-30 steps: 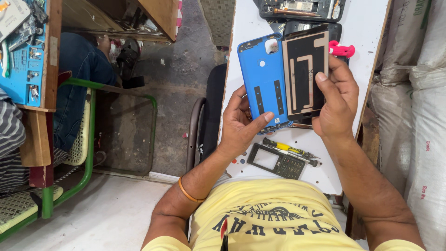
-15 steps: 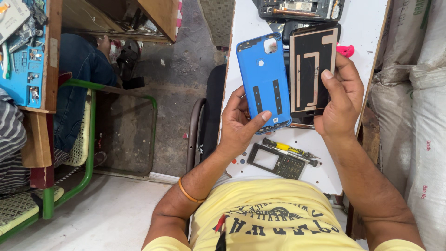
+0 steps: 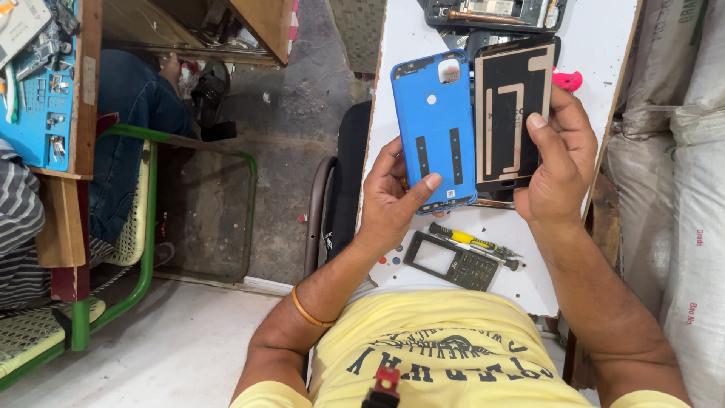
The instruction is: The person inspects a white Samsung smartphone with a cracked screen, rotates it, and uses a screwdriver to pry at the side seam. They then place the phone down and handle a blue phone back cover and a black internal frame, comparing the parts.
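Blue phone back cover (image 3: 436, 132) sits upright in the left hand (image 3: 393, 200), its inner face toward the camera, the thumb pressed across its lower right corner and the fingers curled behind its left edge. Just beside it, edges nearly touching, the right hand (image 3: 555, 170) grips a black phone panel with tan strips (image 3: 513, 113), thumb laid on its front and fingers wrapped round its right side. Both pieces are held above the white table (image 3: 596, 45). Compared with a second ago, the two parts have drawn level: the black panel, which then sat a little lower and slightly overlapped the blue cover, now stands side by side with it and a touch higher, and the pink object (image 3: 568, 78) behind it peeks out less at the right. On the table below the hands, a yellow-handled screwdriver (image 3: 472, 245) and a dark keypad frame (image 3: 451, 261) lie where they were, and an opened phone body (image 3: 495, 13) stays at the far edge.
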